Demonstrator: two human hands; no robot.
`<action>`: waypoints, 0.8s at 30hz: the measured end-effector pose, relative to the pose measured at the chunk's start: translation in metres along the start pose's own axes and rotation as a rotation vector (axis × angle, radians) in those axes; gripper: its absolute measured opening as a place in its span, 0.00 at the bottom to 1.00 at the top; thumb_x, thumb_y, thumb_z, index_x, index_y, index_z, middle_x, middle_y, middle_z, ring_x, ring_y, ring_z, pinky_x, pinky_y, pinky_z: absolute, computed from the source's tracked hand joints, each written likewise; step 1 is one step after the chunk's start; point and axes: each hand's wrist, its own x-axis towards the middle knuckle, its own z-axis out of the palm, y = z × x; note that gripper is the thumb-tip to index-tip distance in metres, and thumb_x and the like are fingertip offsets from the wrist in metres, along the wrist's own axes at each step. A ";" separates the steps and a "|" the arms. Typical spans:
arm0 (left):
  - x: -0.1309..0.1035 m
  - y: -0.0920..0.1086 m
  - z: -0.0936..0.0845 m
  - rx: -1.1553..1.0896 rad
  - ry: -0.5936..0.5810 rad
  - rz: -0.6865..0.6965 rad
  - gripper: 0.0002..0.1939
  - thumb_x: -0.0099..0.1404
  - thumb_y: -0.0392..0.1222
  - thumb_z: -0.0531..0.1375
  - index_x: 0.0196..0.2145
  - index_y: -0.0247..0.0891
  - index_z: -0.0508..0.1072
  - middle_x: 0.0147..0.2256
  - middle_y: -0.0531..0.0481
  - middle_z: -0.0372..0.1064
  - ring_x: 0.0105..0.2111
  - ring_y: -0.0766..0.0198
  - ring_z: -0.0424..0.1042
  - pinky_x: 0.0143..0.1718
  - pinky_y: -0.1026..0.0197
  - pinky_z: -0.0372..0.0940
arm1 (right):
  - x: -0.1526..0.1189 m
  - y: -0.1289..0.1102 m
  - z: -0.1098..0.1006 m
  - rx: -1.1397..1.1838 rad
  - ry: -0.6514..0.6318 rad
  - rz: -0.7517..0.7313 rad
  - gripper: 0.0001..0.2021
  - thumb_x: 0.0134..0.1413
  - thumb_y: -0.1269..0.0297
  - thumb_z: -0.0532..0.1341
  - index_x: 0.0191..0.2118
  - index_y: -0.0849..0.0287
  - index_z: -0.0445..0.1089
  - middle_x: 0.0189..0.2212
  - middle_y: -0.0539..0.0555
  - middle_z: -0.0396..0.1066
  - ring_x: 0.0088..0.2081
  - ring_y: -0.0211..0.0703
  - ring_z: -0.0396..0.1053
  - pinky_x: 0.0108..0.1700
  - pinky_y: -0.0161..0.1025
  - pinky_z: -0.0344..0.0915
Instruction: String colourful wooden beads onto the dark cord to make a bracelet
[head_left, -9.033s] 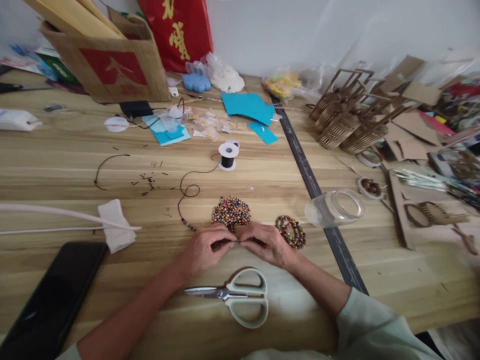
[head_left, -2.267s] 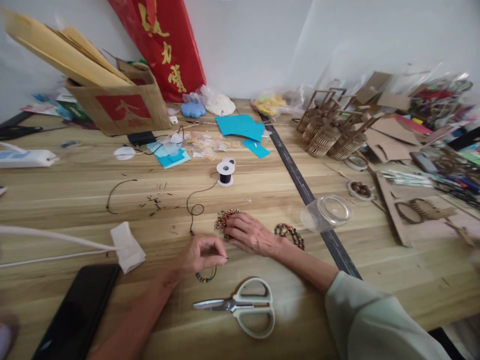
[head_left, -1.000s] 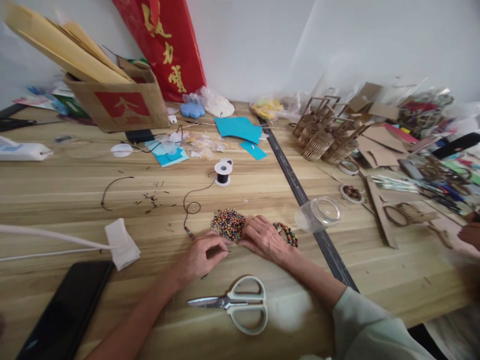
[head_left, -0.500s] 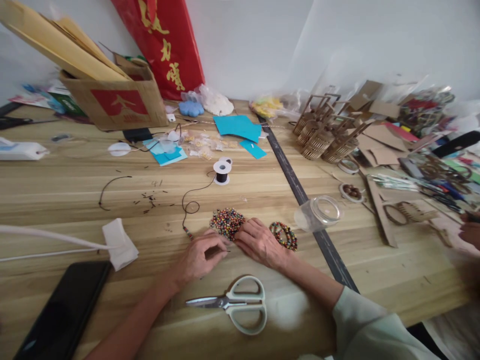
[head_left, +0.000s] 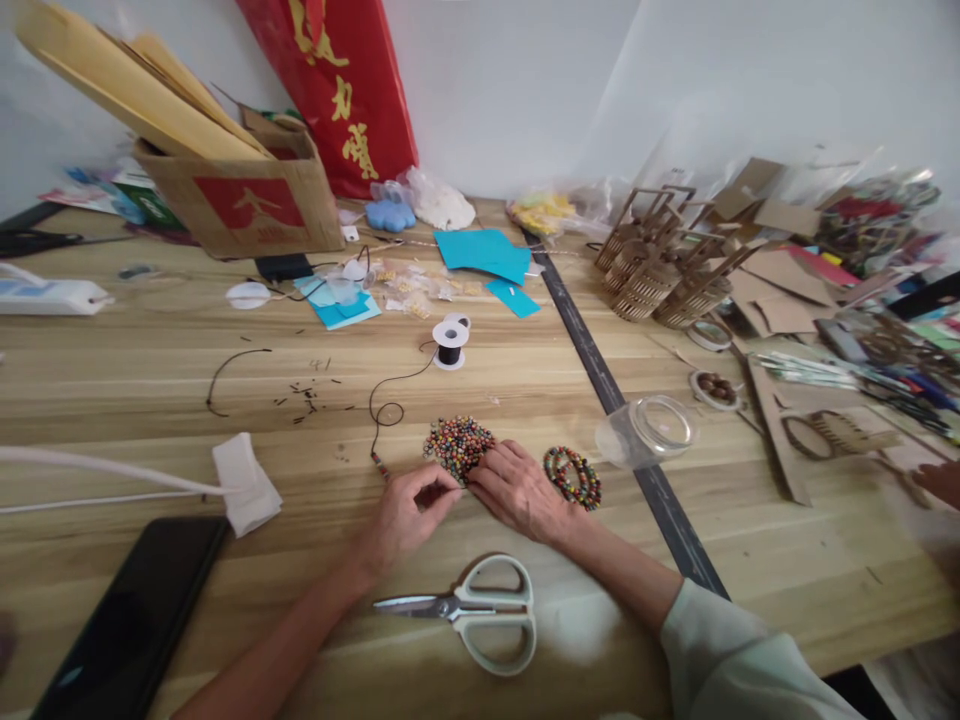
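Note:
Small multicoloured beads lie in a loose pile [head_left: 459, 440] on the wooden table. A thin dark cord [head_left: 390, 379] runs from a white spool [head_left: 450, 345], loops once and carries a short row of strung beads [head_left: 381, 464] to my left hand [head_left: 409, 512]. Thumb and forefinger of that hand are pinched together on the cord's end. My right hand [head_left: 517, 488] rests at the pile's right edge with its fingers curled together, tips almost meeting the left ones; what they hold is hidden. Beside it lies a coiled string of beads [head_left: 572, 478].
Scissors [head_left: 480, 610] with pale handles lie in front of my hands. A black phone [head_left: 135, 620] is at the left, a clear plastic jar [head_left: 649, 432] at the right. Small bamboo baskets [head_left: 660, 270] stand farther back. Another person's hand [head_left: 939, 482] shows at the right edge.
My left fingertips have closed into a pinch and come nearer the right fingertips. The right hand stays at the pile. The whole view has shifted slightly.

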 end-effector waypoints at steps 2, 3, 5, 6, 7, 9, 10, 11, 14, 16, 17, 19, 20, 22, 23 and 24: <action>0.000 0.001 0.001 0.004 -0.002 0.000 0.07 0.60 0.36 0.58 0.25 0.36 0.72 0.23 0.53 0.70 0.24 0.67 0.66 0.28 0.67 0.62 | -0.001 0.002 0.001 0.029 0.015 -0.002 0.09 0.66 0.68 0.54 0.35 0.60 0.69 0.29 0.55 0.69 0.35 0.45 0.65 0.42 0.42 0.61; 0.000 0.000 0.002 0.007 -0.003 -0.001 0.07 0.60 0.36 0.58 0.25 0.36 0.72 0.23 0.53 0.70 0.24 0.67 0.66 0.28 0.67 0.62 | -0.001 0.002 0.001 0.049 0.027 -0.003 0.08 0.66 0.68 0.54 0.36 0.59 0.69 0.30 0.55 0.69 0.35 0.45 0.66 0.43 0.43 0.61; 0.000 -0.002 0.003 0.007 -0.005 -0.006 0.07 0.60 0.35 0.58 0.25 0.35 0.72 0.23 0.53 0.71 0.24 0.67 0.67 0.29 0.66 0.62 | -0.003 0.004 0.000 0.107 0.055 -0.004 0.07 0.65 0.68 0.55 0.37 0.59 0.69 0.30 0.54 0.71 0.36 0.44 0.67 0.45 0.44 0.62; 0.000 -0.003 0.004 0.003 -0.005 -0.010 0.06 0.60 0.35 0.58 0.25 0.35 0.72 0.24 0.53 0.71 0.25 0.67 0.67 0.30 0.66 0.62 | -0.004 0.004 0.000 0.146 0.070 -0.002 0.06 0.65 0.68 0.55 0.38 0.59 0.69 0.31 0.54 0.71 0.36 0.44 0.67 0.47 0.44 0.62; 0.000 -0.005 0.005 -0.002 -0.009 -0.013 0.06 0.60 0.35 0.58 0.26 0.35 0.72 0.24 0.53 0.71 0.25 0.67 0.67 0.30 0.66 0.62 | -0.005 0.004 0.000 0.190 0.086 0.006 0.05 0.65 0.69 0.56 0.38 0.59 0.68 0.31 0.54 0.72 0.36 0.43 0.68 0.47 0.45 0.62; 0.001 -0.009 0.006 -0.018 -0.029 -0.020 0.06 0.60 0.34 0.58 0.25 0.35 0.72 0.23 0.53 0.71 0.25 0.67 0.67 0.29 0.66 0.62 | -0.006 0.002 -0.001 0.285 0.116 0.039 0.03 0.64 0.70 0.57 0.38 0.58 0.68 0.32 0.54 0.73 0.36 0.42 0.69 0.47 0.45 0.63; 0.001 -0.010 0.007 -0.027 -0.044 -0.024 0.06 0.59 0.34 0.58 0.25 0.35 0.72 0.23 0.53 0.71 0.24 0.67 0.66 0.29 0.66 0.61 | -0.006 0.001 -0.002 0.331 0.131 0.060 0.03 0.63 0.70 0.57 0.38 0.58 0.68 0.31 0.54 0.73 0.36 0.42 0.69 0.45 0.44 0.64; 0.001 -0.011 0.007 -0.033 -0.060 -0.032 0.06 0.59 0.34 0.58 0.25 0.35 0.72 0.23 0.53 0.70 0.24 0.67 0.66 0.28 0.67 0.61 | -0.006 -0.001 -0.002 0.373 0.144 0.080 0.03 0.62 0.70 0.57 0.38 0.58 0.68 0.31 0.54 0.74 0.35 0.42 0.69 0.44 0.43 0.65; 0.002 -0.012 0.006 -0.041 -0.091 -0.064 0.05 0.58 0.34 0.59 0.25 0.35 0.72 0.22 0.53 0.69 0.23 0.67 0.65 0.26 0.67 0.59 | -0.007 -0.007 0.000 0.469 0.182 0.128 0.02 0.60 0.70 0.58 0.37 0.58 0.68 0.30 0.54 0.74 0.34 0.42 0.70 0.40 0.41 0.67; 0.002 -0.012 0.005 -0.038 -0.106 -0.080 0.05 0.58 0.34 0.59 0.25 0.34 0.72 0.22 0.53 0.69 0.23 0.67 0.64 0.26 0.67 0.59 | -0.008 -0.011 0.001 0.519 0.200 0.161 0.02 0.60 0.69 0.59 0.36 0.57 0.68 0.30 0.54 0.74 0.33 0.42 0.71 0.38 0.39 0.67; 0.002 -0.011 0.005 -0.037 -0.113 -0.083 0.05 0.58 0.34 0.59 0.25 0.34 0.72 0.21 0.53 0.68 0.23 0.68 0.64 0.26 0.67 0.58 | -0.008 -0.013 0.001 0.541 0.202 0.178 0.02 0.60 0.69 0.59 0.35 0.58 0.68 0.30 0.54 0.74 0.32 0.41 0.71 0.36 0.38 0.68; 0.002 -0.010 0.004 -0.030 -0.129 -0.090 0.05 0.58 0.34 0.59 0.24 0.35 0.72 0.21 0.54 0.67 0.22 0.68 0.62 0.25 0.67 0.57 | -0.009 -0.016 0.001 0.577 0.197 0.204 0.03 0.60 0.69 0.58 0.35 0.58 0.68 0.30 0.55 0.74 0.31 0.40 0.71 0.34 0.36 0.68; 0.001 -0.010 0.004 -0.025 -0.136 -0.093 0.05 0.58 0.34 0.59 0.25 0.35 0.73 0.20 0.55 0.66 0.21 0.69 0.61 0.24 0.67 0.56 | -0.009 -0.017 0.001 0.587 0.189 0.212 0.03 0.60 0.68 0.58 0.35 0.58 0.69 0.29 0.55 0.74 0.30 0.40 0.71 0.34 0.36 0.68; 0.001 -0.010 0.004 -0.013 -0.149 -0.096 0.05 0.57 0.33 0.59 0.25 0.34 0.73 0.20 0.55 0.66 0.21 0.69 0.61 0.24 0.67 0.56 | -0.009 -0.018 0.000 0.597 0.164 0.224 0.03 0.60 0.69 0.58 0.35 0.59 0.69 0.29 0.54 0.74 0.29 0.39 0.71 0.32 0.34 0.68; 0.000 -0.010 0.003 -0.009 -0.155 -0.095 0.05 0.57 0.33 0.59 0.25 0.34 0.73 0.20 0.55 0.66 0.21 0.69 0.61 0.24 0.68 0.56 | -0.009 -0.018 0.000 0.600 0.152 0.226 0.03 0.60 0.69 0.58 0.35 0.59 0.69 0.29 0.54 0.74 0.29 0.39 0.71 0.32 0.34 0.67; 0.000 -0.010 0.003 -0.008 -0.159 -0.093 0.04 0.57 0.33 0.59 0.25 0.34 0.73 0.20 0.55 0.66 0.22 0.69 0.61 0.24 0.68 0.56 | -0.009 -0.018 -0.001 0.604 0.144 0.225 0.03 0.60 0.69 0.58 0.35 0.59 0.69 0.29 0.54 0.74 0.29 0.39 0.71 0.32 0.34 0.67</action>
